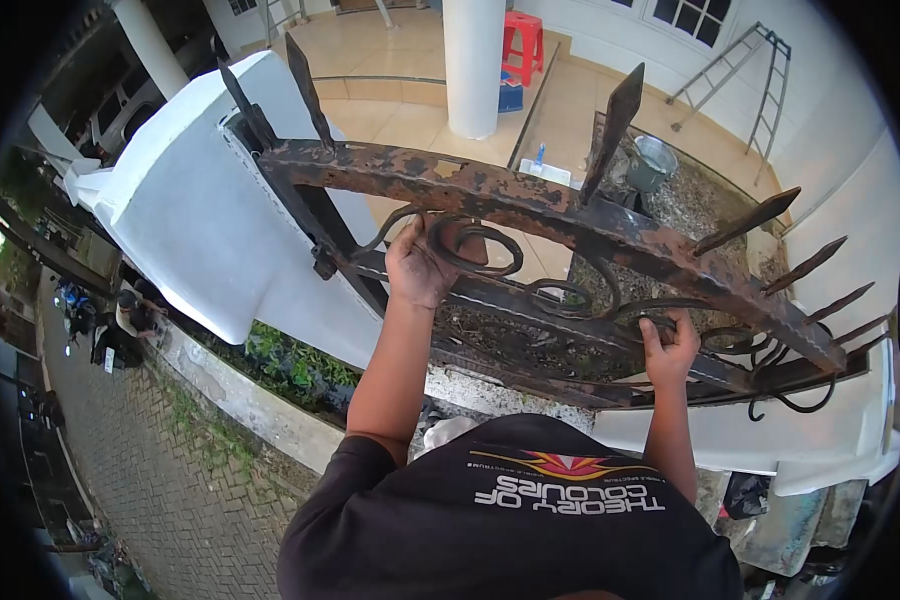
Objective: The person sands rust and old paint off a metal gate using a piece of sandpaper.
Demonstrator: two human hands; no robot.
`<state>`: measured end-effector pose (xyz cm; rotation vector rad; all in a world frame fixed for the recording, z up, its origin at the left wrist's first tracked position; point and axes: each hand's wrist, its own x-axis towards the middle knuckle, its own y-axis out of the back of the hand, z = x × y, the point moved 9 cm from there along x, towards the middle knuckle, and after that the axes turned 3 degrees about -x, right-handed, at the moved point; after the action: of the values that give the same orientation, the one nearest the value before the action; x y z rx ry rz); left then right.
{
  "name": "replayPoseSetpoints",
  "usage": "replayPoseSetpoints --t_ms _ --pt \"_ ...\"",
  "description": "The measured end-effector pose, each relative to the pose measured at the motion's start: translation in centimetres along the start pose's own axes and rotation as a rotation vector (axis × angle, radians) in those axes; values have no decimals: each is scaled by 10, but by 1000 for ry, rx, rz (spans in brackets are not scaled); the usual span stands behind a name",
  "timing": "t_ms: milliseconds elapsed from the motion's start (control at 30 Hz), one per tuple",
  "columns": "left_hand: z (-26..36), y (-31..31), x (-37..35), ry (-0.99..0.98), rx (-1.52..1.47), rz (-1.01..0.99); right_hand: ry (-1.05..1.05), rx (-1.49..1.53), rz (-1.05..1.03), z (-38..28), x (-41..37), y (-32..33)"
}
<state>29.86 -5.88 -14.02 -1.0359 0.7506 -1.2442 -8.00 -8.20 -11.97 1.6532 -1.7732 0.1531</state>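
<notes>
A rusty, dark iron fence panel (450, 180) with pointed spikes and curled scrollwork runs across the view between white pillars. At its left part, my left hand (418, 268) is closed beside a round iron scroll (490, 250), palm towards me. A reddish-brown, sheet-like piece (462, 240) shows at its fingers, partly behind the scroll; I cannot tell exactly what it is. Further right, my right hand (670, 348) grips the scrollwork by the lower rail, thumb on the near side and fingers curled over. Paint is worn off the top rail in patches.
A white pillar (200, 190) stands at the left. Beyond the fence are a metal bucket (653, 162), a red stool (523, 46) and a stepladder (770, 90). A person (130, 315) is by a motorbike on the paved lane (190, 490). Spikes point upward along the fence.
</notes>
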Motion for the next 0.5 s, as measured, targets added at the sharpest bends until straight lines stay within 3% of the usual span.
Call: replayPoseSetpoints --t_ms 67,200,233,267,333,367,400,467,500 --pt "-14 1 1 28 -231 -183 -70 64 -23 0 1 -1" --pt "-41 14 6 136 -445 -211 34 -59 -26 -2 4 2" --pt "-43 22 11 151 -267 -153 16 -47 -36 3 4 1" --pt "-45 18 9 144 -275 -144 16 -50 -50 8 2 0" --pt "-65 7 9 157 -355 -141 15 -76 -47 16 2 4" --pt "-81 1 9 136 -667 -132 31 -78 -59 11 4 3" --pt "-80 -10 4 121 -677 -144 34 -81 -42 5 3 2" --pt "-86 -13 -1 95 -761 53 55 -92 -31 -1 6 2" --pt "-83 -16 1 75 -678 -25 66 -86 -16 2 6 2"
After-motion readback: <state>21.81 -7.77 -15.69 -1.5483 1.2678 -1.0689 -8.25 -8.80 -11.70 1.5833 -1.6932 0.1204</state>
